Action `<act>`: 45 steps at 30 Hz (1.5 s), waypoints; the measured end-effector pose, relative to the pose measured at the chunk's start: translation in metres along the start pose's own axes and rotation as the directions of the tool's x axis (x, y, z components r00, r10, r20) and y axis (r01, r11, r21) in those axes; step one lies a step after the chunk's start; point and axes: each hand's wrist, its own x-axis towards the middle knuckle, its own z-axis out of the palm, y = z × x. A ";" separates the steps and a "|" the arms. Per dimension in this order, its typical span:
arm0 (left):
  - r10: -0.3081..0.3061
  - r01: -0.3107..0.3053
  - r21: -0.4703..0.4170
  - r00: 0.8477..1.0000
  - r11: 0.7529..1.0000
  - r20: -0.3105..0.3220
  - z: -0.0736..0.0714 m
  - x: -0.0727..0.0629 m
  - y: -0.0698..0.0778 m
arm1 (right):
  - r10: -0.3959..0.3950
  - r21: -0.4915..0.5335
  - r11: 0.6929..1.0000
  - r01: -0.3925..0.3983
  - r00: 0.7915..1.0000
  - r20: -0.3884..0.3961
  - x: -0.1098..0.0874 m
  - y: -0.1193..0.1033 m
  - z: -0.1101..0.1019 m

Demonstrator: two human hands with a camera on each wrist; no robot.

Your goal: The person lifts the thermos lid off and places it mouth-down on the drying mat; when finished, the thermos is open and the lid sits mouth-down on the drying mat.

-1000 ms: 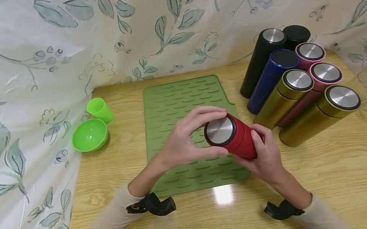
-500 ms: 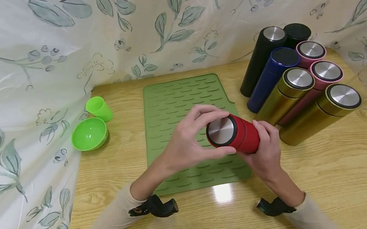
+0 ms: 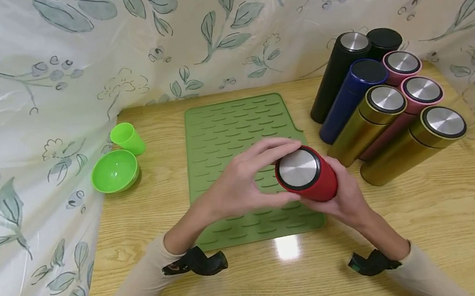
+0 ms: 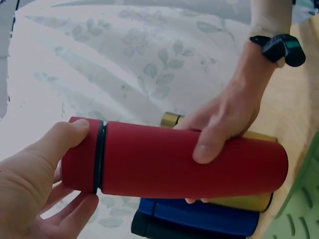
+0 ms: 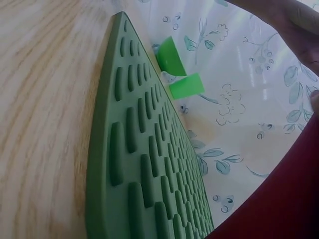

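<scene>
I have the red flask (image 3: 311,178) lifted over the near right corner of the green mat (image 3: 235,133), tilted so its steel lid (image 3: 298,168) faces me. My right hand (image 3: 346,198) wraps the body from below to steady it; my left hand (image 3: 243,183) curls thumb and fingers around the lid end — a grip suited to twisting. Eight more flasks (image 3: 390,105) lean in a stack at the right of the surface (image 3: 437,220), well apart; a green bowl (image 3: 114,172) and cup (image 3: 127,139) sit left.
</scene>
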 end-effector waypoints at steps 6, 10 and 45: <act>-0.042 0.042 0.009 0.999 0.999 -0.023 0.001 0.003 0.002 | 0.165 0.215 0.959 -0.186 0.980 0.113 0.000 -0.003 0.001; -0.046 0.047 0.009 0.999 0.999 -0.027 0.000 0.003 0.002 | 0.086 0.242 0.964 -0.113 0.989 0.120 -0.001 0.000 0.001; -0.145 0.133 -0.177 0.988 0.975 -0.056 0.002 -0.002 -0.002 | -0.107 0.040 0.993 0.114 0.982 -0.155 -0.006 0.008 0.016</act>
